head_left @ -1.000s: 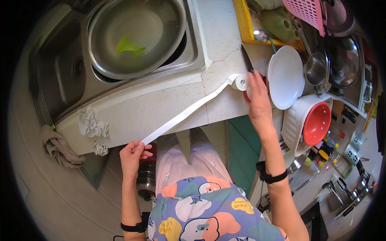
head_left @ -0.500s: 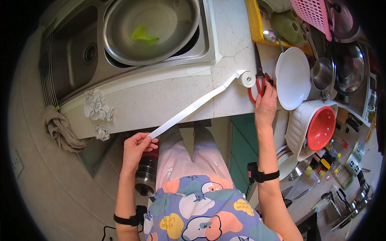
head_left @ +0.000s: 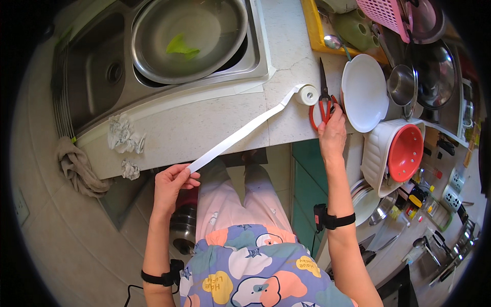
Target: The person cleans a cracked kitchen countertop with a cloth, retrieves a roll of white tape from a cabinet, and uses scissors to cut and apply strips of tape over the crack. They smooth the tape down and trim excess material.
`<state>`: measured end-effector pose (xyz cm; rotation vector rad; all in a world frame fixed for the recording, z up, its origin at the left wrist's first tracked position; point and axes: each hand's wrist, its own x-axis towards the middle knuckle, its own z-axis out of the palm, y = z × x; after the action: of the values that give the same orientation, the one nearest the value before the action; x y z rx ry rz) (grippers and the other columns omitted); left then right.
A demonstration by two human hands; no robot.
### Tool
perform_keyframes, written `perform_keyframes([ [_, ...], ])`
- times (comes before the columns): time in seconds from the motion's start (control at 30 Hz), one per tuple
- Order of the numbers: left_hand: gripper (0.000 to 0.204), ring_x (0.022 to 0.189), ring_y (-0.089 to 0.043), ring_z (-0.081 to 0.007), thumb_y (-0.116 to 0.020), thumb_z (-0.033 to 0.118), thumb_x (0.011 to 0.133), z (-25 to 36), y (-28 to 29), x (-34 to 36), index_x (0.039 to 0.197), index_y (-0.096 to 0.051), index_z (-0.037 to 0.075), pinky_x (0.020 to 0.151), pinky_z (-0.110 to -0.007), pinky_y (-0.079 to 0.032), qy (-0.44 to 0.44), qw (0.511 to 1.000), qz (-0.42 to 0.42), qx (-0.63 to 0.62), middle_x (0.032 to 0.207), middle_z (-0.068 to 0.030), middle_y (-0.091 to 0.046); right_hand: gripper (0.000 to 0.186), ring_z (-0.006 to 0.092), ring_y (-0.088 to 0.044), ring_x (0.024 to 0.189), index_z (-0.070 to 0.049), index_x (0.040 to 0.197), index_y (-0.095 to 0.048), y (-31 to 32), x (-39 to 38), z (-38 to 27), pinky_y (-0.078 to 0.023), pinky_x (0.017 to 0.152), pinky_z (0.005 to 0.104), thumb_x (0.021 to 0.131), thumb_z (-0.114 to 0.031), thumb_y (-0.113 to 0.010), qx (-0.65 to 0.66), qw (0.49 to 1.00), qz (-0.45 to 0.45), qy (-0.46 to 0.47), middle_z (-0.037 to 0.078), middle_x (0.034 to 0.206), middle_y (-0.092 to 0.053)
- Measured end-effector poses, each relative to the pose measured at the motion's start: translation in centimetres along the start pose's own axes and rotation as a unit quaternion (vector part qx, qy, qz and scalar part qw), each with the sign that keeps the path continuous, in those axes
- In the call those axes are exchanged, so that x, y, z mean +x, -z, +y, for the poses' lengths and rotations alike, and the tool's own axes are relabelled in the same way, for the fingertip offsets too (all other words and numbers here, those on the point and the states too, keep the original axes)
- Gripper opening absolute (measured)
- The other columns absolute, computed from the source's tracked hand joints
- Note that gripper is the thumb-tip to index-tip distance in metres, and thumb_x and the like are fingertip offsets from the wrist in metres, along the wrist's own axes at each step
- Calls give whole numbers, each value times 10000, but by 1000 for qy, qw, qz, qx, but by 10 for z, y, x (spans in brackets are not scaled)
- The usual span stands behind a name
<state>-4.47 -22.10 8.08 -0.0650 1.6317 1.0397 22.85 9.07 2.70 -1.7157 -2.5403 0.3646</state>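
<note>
In the head view, the left hand is hanging just off the front edge of the counter, thumb and forefinger closing on the free end of a white strip, the other fingers curling in below. The strip is running slantwise across the counter, up and rightward to its white roll, which is sitting just left of the red-handled scissors.

Over on the right side, the forearm is pointing nearly straight ahead and the right hand is bringing thumb and bent fingers against the red handles (whether they're gripping or only touching, I cannot tell). The scissors' dark blades are pointing away from the body, just left of a white dish.

Now the writing: short printed words are showing on yellow patches of the patterned shirt, the clearest lettering here. A small red label is sitting on the black box of the right armband, its marks appearing too tiny to read.
</note>
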Motion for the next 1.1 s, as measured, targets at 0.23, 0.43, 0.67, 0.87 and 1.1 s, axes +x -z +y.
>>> perform_keyframes([
  [0.23, 212, 735, -703, -142, -596, 136, 983, 6, 1, -3, 1073, -667, -42, 675, -235, -545, -17, 1000, -10, 15, 892, -110, -728, 749, 296, -632, 1021, -40, 1503, -314, 10, -28, 8, -541, 861, 390, 819, 43, -607, 154, 987, -41, -19, 165, 1285, -541],
  [0.43, 182, 714, -698, -151, -597, 129, 971, 16, -3, -9, 1042, -663, -24, 669, -249, -544, -27, 999, -1, -36, 864, -111, -723, 819, 112, -573, 1038, -75, 1557, -257, 24, -48, 15, -531, 694, 215, 827, 84, -593, 470, 868, -140, -75, 88, 1250, -581],
  [0.67, 160, 712, -696, -157, -598, 127, 964, 20, -6, -11, 1004, -658, -16, 677, -260, -543, -46, 999, -15, 7, 845, -107, -720, 812, 68, -519, 843, -97, 1515, -321, 45, -72, 27, -439, 621, 201, 797, 30, -678, 535, 796, -270, -82, 5, 940, -558],
  [0.87, 154, 706, -703, -176, -606, 104, 951, 15, -3, -12, 1002, -658, -33, 682, -277, -557, -67, 998, -14, -2, 841, -124, -722, 294, 53, -500, 711, -62, 1089, -522, 47, -70, 11, -439, 674, 233, 843, -68, -682, 458, 810, -358, -80, -29, 810, -546],
  [1.1, 161, 698, -695, -174, -607, 105, 951, 16, 1, -10, 995, -652, -44, 686, -278, -555, -82, 996, -3, -18, 836, -133, -718, 208, 77, -496, 627, -40, 977, -588, 50, -26, -3, -420, 579, 246, 857, -193, -661, 310, 861, -391, -104, 0, 711, -546],
])
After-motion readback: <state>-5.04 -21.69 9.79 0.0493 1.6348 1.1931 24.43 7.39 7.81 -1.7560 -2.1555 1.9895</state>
